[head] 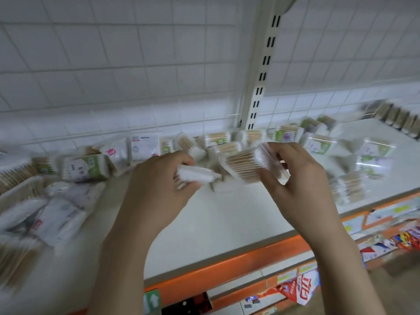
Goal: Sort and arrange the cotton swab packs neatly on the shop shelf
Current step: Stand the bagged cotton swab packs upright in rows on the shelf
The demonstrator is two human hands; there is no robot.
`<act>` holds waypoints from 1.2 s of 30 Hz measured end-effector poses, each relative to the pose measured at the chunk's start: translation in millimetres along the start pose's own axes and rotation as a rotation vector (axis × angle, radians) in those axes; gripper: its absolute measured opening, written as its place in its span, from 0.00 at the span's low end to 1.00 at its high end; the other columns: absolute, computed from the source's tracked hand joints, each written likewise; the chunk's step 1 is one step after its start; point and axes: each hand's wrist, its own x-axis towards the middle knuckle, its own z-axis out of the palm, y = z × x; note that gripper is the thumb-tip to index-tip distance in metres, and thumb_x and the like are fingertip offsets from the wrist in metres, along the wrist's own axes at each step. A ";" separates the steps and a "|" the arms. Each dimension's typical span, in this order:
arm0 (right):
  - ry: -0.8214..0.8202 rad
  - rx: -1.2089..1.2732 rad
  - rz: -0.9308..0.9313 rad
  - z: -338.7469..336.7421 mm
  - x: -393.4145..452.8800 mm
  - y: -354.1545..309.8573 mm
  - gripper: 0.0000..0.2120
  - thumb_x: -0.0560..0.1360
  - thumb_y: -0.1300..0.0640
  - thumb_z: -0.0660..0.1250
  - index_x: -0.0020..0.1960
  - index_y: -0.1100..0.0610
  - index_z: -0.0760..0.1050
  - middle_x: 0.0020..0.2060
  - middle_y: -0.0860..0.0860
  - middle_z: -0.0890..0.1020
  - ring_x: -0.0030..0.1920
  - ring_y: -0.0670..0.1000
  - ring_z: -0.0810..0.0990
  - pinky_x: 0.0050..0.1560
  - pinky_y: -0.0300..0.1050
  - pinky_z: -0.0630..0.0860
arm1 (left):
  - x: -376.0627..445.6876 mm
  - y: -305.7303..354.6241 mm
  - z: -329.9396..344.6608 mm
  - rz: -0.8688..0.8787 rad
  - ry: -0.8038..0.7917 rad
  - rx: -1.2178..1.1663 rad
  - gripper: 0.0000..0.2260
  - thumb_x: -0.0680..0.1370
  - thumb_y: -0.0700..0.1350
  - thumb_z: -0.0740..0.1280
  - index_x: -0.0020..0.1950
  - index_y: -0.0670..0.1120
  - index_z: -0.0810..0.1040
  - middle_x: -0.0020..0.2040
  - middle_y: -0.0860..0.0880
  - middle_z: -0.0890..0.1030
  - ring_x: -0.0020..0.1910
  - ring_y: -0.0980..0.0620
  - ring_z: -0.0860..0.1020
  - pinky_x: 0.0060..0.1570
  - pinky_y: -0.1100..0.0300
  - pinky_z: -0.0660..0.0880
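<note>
Both hands raised over the shelf, each with a pack; frame is motion-blurred. Left hand: grip curled round a white-ended swab pack, held end-on, its far end pointing toward the other hand. Right hand: grip closed by fingers and thumb on a wooden-stick swab pack, held clear of the shelf, sticks side up. The two packs are near each other, apparently not touching. Judgement: sorting step under way, packs picked up and being compared or oriented before placing. Beyond the hands, a loose row of mixed packs lies along the back wire grid; more packs heaped at left and scattered at right. Next move likely needs each pack matched to its kind and set down squarely, label outward.
</note>
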 end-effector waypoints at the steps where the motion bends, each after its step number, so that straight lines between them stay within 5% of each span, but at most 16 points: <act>1: 0.003 -0.001 -0.003 -7.9 -1.2 7.8 0.16 0.70 0.67 0.69 0.57 0.58 0.76 0.45 0.46 0.74 0.44 0.39 0.69 0.47 0.21 0.64 | -0.3 11.1 7.7 0.002 0.009 -0.007 0.11 0.67 0.47 0.74 0.47 0.53 0.79 0.38 0.57 0.78 0.37 0.59 0.75 0.36 0.66 0.69; 6: -0.005 -0.047 -0.034 -62.2 -11.0 60.9 0.18 0.70 0.68 0.69 0.58 0.57 0.76 0.47 0.46 0.75 0.49 0.48 0.74 0.48 0.25 0.62 | -3.7 73.4 55.3 -0.013 0.106 -0.025 0.12 0.68 0.40 0.73 0.48 0.53 0.78 0.39 0.63 0.76 0.38 0.63 0.74 0.37 0.73 0.66; 17: 0.005 -0.057 -0.033 -190.8 -42.6 198.3 0.20 0.70 0.69 0.69 0.59 0.57 0.76 0.49 0.51 0.78 0.49 0.51 0.75 0.48 0.30 0.63 | -4.4 243.7 178.7 0.087 0.219 -0.073 0.14 0.65 0.34 0.73 0.44 0.47 0.75 0.43 0.55 0.75 0.40 0.65 0.69 0.42 0.79 0.64; 23: 0.005 -0.063 0.031 -216.9 -48.3 243.8 0.20 0.70 0.69 0.69 0.60 0.58 0.76 0.49 0.52 0.79 0.49 0.53 0.75 0.47 0.32 0.62 | 0.0 277.0 212.0 0.072 0.197 -0.057 0.11 0.68 0.37 0.73 0.46 0.47 0.76 0.45 0.54 0.75 0.44 0.60 0.72 0.44 0.63 0.71; 32: 0.043 -0.181 0.108 -237.6 -20.3 293.6 0.18 0.68 0.70 0.69 0.57 0.62 0.76 0.48 0.55 0.80 0.49 0.58 0.77 0.46 0.34 0.63 | 51.0 295.8 249.0 0.099 0.166 -0.086 0.11 0.70 0.41 0.72 0.53 0.46 0.80 0.46 0.57 0.76 0.48 0.52 0.75 0.49 0.66 0.67; 36: 0.051 -0.243 0.107 -245.9 1.2 310.5 0.17 0.68 0.71 0.69 0.56 0.61 0.76 0.48 0.54 0.80 0.48 0.57 0.76 0.45 0.33 0.62 | 80.7 301.9 268.7 0.121 0.134 -0.115 0.13 0.72 0.43 0.71 0.56 0.47 0.79 0.50 0.55 0.78 0.52 0.50 0.76 0.53 0.57 0.73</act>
